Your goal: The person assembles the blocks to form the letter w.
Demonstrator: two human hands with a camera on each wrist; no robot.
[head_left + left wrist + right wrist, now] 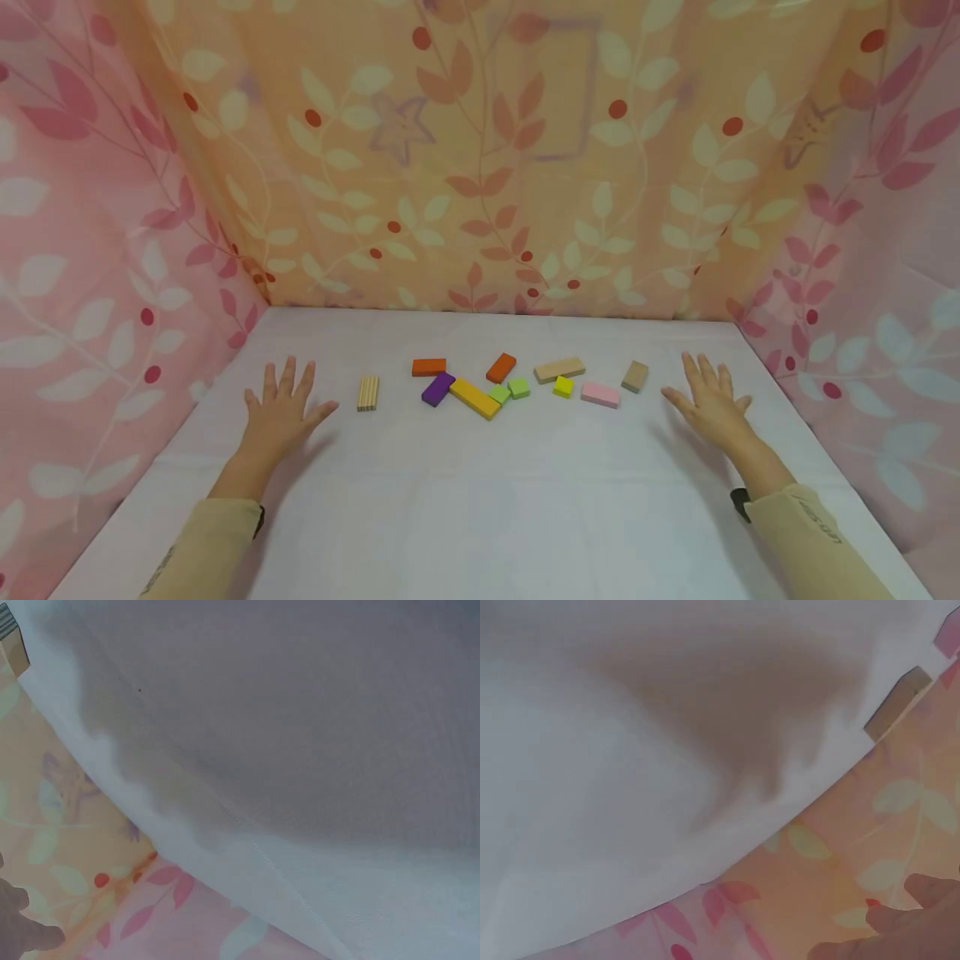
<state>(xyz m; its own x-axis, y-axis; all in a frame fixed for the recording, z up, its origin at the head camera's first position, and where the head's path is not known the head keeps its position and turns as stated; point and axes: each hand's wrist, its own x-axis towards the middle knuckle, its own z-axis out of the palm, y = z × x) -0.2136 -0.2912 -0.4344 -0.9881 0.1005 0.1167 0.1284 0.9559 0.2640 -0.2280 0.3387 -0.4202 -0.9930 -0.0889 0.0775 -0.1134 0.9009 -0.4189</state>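
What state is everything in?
Left hand: spread, empty
Right hand: spread, empty
Striped beige rectangular piece: lying
Two orange rectangular blocks: flat, apart
Purple rectangular block: flat
Long amber block: flat
Two green cubes: close together
Long tan block: lying
Yellow cube: resting
Pink rectangular block: flat
Short tan block: lying

At my eleven o'clock lies a pale, dark-striped piece (368, 393), lengthwise nearly twelve to six; at my one o'clock I see a short tan block (635, 377) lying flat, its length pointing one to seven.
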